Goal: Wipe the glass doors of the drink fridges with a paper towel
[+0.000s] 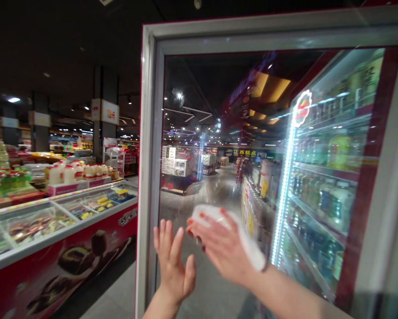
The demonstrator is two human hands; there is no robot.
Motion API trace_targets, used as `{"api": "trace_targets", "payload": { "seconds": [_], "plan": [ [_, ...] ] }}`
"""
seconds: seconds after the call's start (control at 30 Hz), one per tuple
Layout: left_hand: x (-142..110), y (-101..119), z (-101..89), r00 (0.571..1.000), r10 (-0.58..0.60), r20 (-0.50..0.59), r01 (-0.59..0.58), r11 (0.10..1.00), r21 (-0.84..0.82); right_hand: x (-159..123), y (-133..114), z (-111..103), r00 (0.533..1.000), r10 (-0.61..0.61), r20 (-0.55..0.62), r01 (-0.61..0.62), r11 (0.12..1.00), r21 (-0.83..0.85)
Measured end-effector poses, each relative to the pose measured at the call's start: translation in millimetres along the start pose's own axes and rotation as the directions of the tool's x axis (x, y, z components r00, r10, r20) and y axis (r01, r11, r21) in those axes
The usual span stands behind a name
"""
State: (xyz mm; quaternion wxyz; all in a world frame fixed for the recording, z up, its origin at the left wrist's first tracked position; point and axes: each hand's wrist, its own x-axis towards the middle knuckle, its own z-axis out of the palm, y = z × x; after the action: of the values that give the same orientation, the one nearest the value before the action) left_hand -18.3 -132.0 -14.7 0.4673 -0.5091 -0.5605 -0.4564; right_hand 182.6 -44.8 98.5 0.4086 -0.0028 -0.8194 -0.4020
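A glass door (215,274) in a grey frame stands swung out in front of me. My right hand (219,248), somewhat blurred, lies with its fingers stretched over a white wiping cloth (255,250), holding it against the lower part of the glass. The cloth shows above the fingertips and along the wrist side; its middle is hidden under the hand. To the left, my left hand (172,261) is raised beside the door's inner edge, its fingers spread and nothing in them. Whether its palm touches the glass I cannot tell.
Lit shelves (318,212) with bottles show in the glass at right. At left, a red-sided chest freezer (95,257) holds packaged goods, with white jugs (69,173) behind it. The grey door frame (146,177) rises between freezer and glass.
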Motion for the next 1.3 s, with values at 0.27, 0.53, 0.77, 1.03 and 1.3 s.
{"api": "trace_targets", "payload": {
  "seconds": [0.27,0.53,0.77,1.03,1.3],
  "plan": [
    [36.6,18.9,-13.3,0.995,0.086,-0.051,-0.084,0.996,0.041,-112.6,-5.9,-18.6,0.627,0.741,-0.24,-0.779,0.602,-0.177],
    [29.2,9.8,-9.1,0.995,0.091,-0.042,-0.089,0.995,0.032,-200.1,-49.8,2.1,0.664,0.721,-0.201,-0.746,0.617,-0.251],
    [32.2,16.2,-11.0,0.995,0.093,-0.046,-0.091,0.995,0.046,-176.9,-117.5,26.3,0.819,0.571,-0.048,-0.563,0.786,-0.255],
    [34.2,19.7,-11.7,0.992,0.1,-0.07,-0.096,0.994,0.059,-179.6,-61.7,13.4,0.411,0.875,-0.257,-0.91,0.377,-0.174],
    [33.3,20.6,-11.9,0.992,0.101,-0.07,-0.096,0.993,0.069,-173.2,-80.5,4.4,0.75,0.645,-0.149,-0.661,0.72,-0.212]
  ]
}}
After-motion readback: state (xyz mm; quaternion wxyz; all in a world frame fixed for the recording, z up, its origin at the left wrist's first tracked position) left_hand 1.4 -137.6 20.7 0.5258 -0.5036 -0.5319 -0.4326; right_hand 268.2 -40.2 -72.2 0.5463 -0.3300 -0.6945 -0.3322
